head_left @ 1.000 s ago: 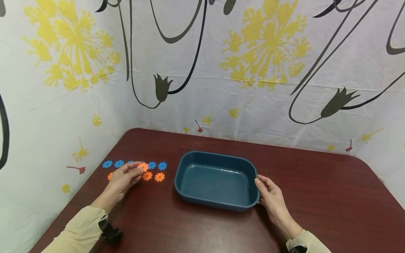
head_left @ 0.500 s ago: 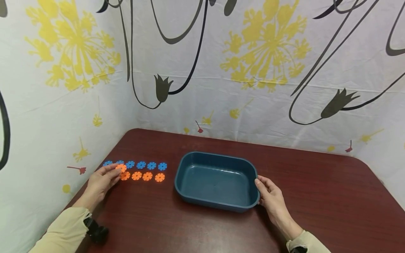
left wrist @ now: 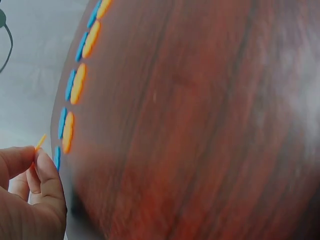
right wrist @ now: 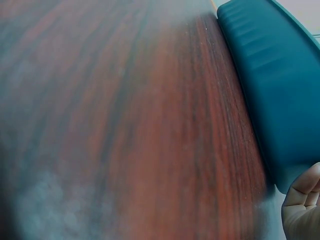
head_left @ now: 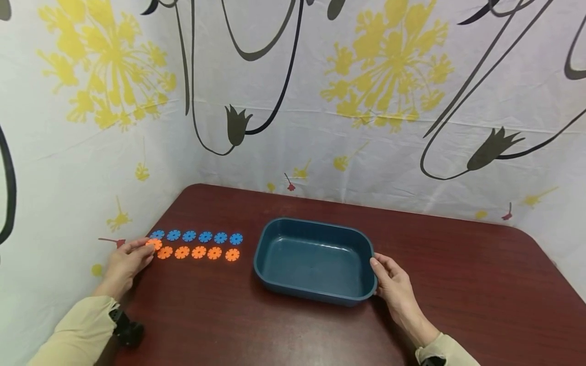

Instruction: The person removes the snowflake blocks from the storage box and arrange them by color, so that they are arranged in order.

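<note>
My left hand (head_left: 124,265) pinches an orange notched disc (head_left: 154,244) between thumb and fingertips, at the left end of two rows of discs. In the left wrist view that orange disc (left wrist: 41,142) shows edge-on above the table. The far row holds several blue notched discs (head_left: 189,236); the near row holds several orange notched discs (head_left: 199,252). With the thumb on its right rim, my right hand (head_left: 397,287) grips a dark teal rectangular tray (head_left: 316,297). Nothing lies in the tray. The fingers under its rim are mostly hidden.
Everything stands on a dark red-brown wooden table (head_left: 238,315) with rounded corners. A white cloth (head_left: 220,173) with yellow flowers and dark stems hangs behind it and on the left, close to the table's left edge.
My left hand has moved left along the rows with the orange disc still pinched, uncovering discs it hid before. The right hand and the tray stay in place.
</note>
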A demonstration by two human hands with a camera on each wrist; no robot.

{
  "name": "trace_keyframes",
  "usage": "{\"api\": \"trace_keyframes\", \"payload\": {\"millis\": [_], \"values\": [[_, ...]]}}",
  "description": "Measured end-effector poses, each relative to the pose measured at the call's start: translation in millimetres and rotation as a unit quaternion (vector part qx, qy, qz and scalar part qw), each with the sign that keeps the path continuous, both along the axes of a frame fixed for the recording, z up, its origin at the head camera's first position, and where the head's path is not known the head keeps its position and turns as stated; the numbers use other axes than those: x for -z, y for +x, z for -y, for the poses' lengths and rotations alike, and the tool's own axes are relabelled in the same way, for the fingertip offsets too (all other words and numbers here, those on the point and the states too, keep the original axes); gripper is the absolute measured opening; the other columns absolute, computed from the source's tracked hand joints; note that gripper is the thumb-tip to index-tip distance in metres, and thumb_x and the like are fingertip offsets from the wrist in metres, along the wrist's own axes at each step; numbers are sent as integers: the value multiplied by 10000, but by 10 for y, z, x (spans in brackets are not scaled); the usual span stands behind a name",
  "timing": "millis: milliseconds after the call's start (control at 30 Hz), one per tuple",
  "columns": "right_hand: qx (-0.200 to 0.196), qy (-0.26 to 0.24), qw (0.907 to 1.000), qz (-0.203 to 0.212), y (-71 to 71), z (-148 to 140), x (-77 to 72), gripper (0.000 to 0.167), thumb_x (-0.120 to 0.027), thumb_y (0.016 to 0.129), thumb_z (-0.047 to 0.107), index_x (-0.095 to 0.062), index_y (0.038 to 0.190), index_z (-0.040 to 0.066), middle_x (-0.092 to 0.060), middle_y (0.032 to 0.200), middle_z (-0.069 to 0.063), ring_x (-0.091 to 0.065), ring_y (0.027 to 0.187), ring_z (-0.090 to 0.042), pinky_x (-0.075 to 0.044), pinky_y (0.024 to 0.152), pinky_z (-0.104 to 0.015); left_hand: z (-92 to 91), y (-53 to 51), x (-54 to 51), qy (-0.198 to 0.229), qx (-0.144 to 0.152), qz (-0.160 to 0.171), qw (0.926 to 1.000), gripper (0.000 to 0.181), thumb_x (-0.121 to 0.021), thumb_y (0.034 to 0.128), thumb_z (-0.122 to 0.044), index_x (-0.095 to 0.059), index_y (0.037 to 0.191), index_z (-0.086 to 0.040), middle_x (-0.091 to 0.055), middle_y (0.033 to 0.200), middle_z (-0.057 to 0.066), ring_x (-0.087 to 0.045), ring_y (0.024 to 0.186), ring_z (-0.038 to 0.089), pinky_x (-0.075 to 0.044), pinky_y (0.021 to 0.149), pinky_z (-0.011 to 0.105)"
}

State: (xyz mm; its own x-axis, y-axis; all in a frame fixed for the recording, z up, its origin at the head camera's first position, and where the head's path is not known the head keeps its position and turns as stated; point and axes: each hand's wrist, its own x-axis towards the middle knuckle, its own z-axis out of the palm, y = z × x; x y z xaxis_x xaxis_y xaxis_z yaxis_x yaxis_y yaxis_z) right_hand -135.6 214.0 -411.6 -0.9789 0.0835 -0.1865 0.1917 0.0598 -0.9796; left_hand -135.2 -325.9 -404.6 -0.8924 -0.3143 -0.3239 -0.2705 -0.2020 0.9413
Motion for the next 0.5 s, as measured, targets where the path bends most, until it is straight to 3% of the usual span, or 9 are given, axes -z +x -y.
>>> {"api": "trace_keyframes", "payload": {"millis": [100,233,367,500], "values": [[-8,-17,10000,-13,2,-3,-2,512,-518,958,377,-415,1333,43,-609,864,107,-540,632,-37,-454,547,-208,47,15,8,-116,-72,67,9999,201,-612,896,-85,-617,838,-277,-626,730,-158,-623,668,-25,-523,651,145],[-11,-37,10000,-39,6,-3,-1,501,-514,961,368,-417,1330,42,-611,863,108,-540,632,-38,-453,545,-207,88,21,22,-585,-59,171,9981,116,-589,910,-81,-586,981,-173,-622,700,-168,-621,654,-24,-524,643,150],[-10,1,10000,-35,9,0,0,510,-511,962,374,-412,1336,42,-609,866,114,-542,641,-37,-455,550,-208,114,16,25,-1407,47,308,9896,288,-557,928,-101,-504,1198,-14,-592,694,-197,-607,642,-39,-524,635,152],[-2,16,10000,0,9,3,2,522,-514,958,386,-410,1341,46,-608,866,112,-549,650,-37,-462,558,-209,142,13,34,-2026,179,344,9785,425,-545,925,-88,-427,1277,119,-566,702,-202,-590,633,-52,-528,628,164]]}}
